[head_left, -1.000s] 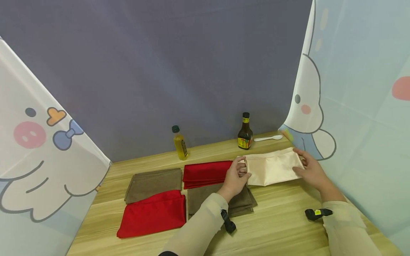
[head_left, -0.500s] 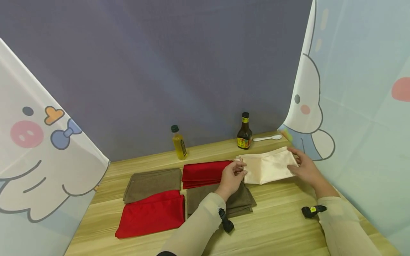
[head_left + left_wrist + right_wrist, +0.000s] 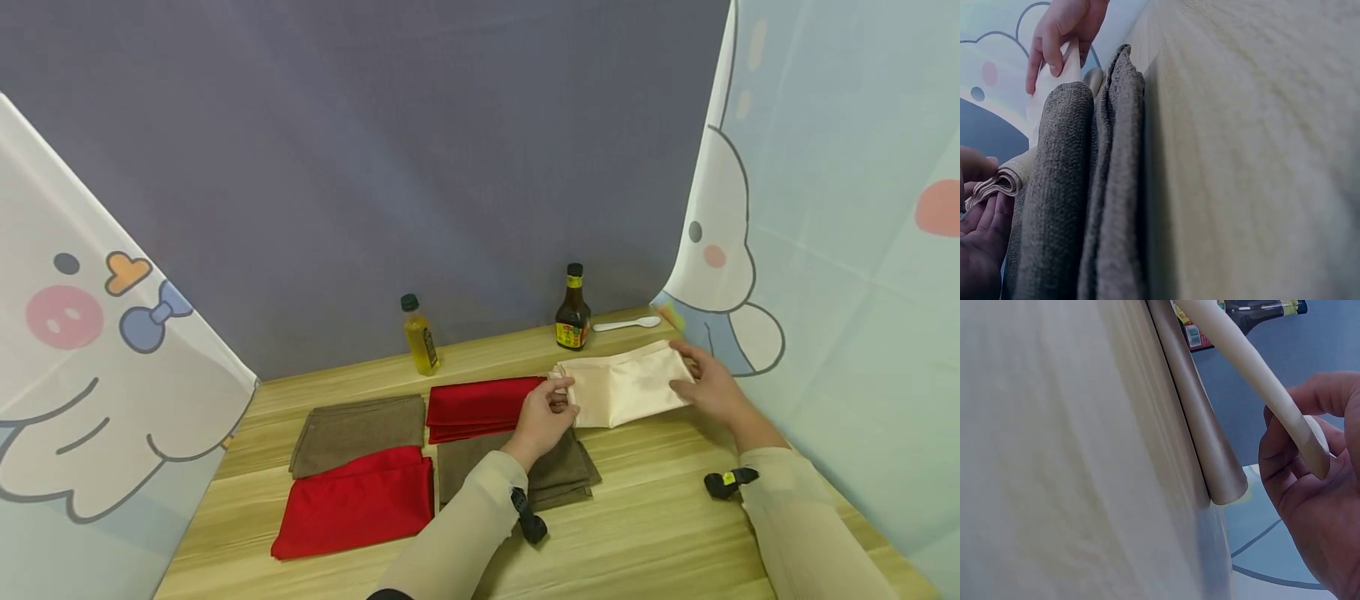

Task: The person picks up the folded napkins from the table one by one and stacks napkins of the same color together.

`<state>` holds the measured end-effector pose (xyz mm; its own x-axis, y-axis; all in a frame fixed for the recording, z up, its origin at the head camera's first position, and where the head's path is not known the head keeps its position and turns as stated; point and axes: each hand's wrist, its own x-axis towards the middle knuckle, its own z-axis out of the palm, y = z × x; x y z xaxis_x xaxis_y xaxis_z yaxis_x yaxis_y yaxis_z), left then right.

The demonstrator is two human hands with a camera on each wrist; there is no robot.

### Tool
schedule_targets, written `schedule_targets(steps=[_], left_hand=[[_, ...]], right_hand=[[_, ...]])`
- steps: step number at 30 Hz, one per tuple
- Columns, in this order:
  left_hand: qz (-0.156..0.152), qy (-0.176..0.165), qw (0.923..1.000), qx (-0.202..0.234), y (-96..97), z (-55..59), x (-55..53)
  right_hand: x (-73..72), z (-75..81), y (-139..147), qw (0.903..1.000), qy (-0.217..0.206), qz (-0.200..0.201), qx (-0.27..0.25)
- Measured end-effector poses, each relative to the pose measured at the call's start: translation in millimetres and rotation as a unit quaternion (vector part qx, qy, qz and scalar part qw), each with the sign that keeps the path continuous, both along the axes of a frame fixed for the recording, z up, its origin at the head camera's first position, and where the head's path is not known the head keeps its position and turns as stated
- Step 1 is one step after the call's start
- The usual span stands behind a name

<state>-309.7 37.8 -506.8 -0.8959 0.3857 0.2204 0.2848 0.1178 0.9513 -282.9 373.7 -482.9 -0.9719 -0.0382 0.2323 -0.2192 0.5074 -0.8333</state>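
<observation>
A folded cream satin cloth [image 3: 637, 385] stretches between the two hands at the right of the head view. My left hand [image 3: 538, 423] pinches its left end, where bunched fold edges show in the left wrist view [image 3: 1000, 182]. The right end is held between thumb and fingers of my right hand [image 3: 716, 393]; in the right wrist view that end is raised above another satin fold [image 3: 1200, 419] lying on the table. Under my left hand lies a folded brown cloth [image 3: 570, 479], partly hidden by the forearm. A folded red cloth [image 3: 480, 404] lies just left of the hand.
Another brown cloth [image 3: 360, 429] and a red cloth [image 3: 360, 508] lie folded on the left of the wooden table [image 3: 637, 542]. Along the back stand a yellow oil bottle [image 3: 423, 343] and a dark sauce bottle [image 3: 573, 317], with a white spoon [image 3: 628, 324] beside it.
Both hands have shifted slightly left with the cream cloth, and the right hand has also moved a little toward the back. The other cloths and the bottles stay put.
</observation>
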Motion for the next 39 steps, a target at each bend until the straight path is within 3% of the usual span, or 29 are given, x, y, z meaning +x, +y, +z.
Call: schedule_targets(steps=[11, 19, 32, 39], left_hand=[[-0.030, 0.009, 0.9983, -0.050, 0.3, 1.3, -1.6], [-0.011, 0.025, 0.9970, -0.073, 0.5, 2.8, -1.6], [0.030, 0.009, 0.9983, -0.048, 0.5, 2.3, -1.6], [0.009, 0.002, 0.9985, -0.054, 1.1, 2.7, -1.5]], right_hand=[[-11.5, -5.1, 8.6, 0.9999, 0.000, -0.005, 0.015], [-11.6, -2.4, 0.2, 0.9993, 0.036, -0.006, 0.004], [-17.0, -10.6, -6.4, 0.9972, 0.029, -0.064, 0.027], [-16.6, -9.7, -5.6, 0.9948, 0.013, -0.090, 0.045]])
